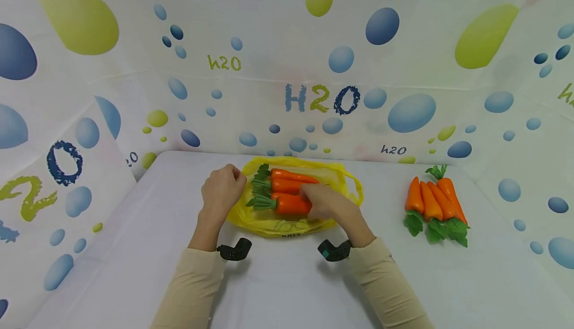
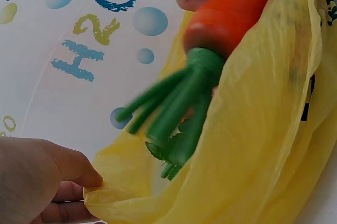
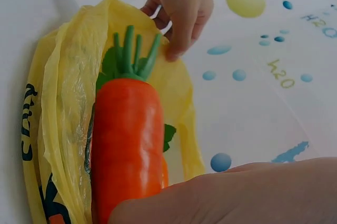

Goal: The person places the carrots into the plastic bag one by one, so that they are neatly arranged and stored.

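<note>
My left hand (image 1: 221,189) pinches the rim of a yellow plastic bag (image 1: 264,227) at its left end; the left wrist view shows thumb and fingers on the thin film. In my right hand (image 1: 329,202) is a thick orange carrot (image 3: 129,139), gripped near its tip. Its cut green stalks (image 2: 179,92) point left, toward my left hand. This carrot lies over the bag's open mouth. Behind it, two more orange carrots (image 1: 293,175) with green tops rest within the bag, partly covered by my right hand.
To the right on the white table (image 1: 278,289) lies a group of several orange carrots (image 1: 430,204), leafy tops mostly facing me. A white backdrop (image 1: 269,15) with blue and green spots stands behind and at the sides. Black cameras (image 1: 235,250) sit on both wrists.
</note>
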Available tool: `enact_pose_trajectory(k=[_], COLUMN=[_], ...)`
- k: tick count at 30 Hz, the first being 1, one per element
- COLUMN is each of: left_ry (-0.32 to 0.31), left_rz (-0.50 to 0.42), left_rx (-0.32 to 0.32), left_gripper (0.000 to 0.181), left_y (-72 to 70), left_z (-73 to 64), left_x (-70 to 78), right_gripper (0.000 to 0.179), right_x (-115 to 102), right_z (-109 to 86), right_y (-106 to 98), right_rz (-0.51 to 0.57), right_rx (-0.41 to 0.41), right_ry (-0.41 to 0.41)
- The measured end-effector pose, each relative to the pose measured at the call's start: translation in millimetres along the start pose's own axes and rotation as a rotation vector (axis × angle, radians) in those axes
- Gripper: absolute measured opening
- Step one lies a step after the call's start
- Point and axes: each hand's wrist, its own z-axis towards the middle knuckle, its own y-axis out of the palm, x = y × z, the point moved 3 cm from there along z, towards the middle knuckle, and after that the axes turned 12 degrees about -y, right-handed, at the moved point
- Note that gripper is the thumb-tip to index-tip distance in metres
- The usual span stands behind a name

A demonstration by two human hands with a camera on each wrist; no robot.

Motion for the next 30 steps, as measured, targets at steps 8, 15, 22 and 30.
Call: enact_pose_trajectory(k=[8,15,22,30], left_ry=[0.003,0.003,0.007,0.005], left_rz=[-0.009,-0.012,-0.018,-0.014], left_rx=[0.002,0.006,0.002,-0.005], left_gripper=[0.03,0.029,0.029,0.03], left_y=[-0.3,-0.5,-0.3,-0.5], left_z=[-0.2,-0.6,-1.0,-0.5], left_x=[-0.7,-0.3,0.4,0.3], right_gripper=[0.039,0.035,0.026,0.017], right_x=[-1.7,-4.9,-5.6,-3.4], right_z=[0.9,2.4,3.6,2.0], right_y=[3.4,6.4,7.7,4.1], right_rz=[0.015,-0.019,-0.021,-0.006], right_rx=[-0.023,-0.013,-0.008,-0.023], right_ry=[-0.008,0.006,0.068,0.094])
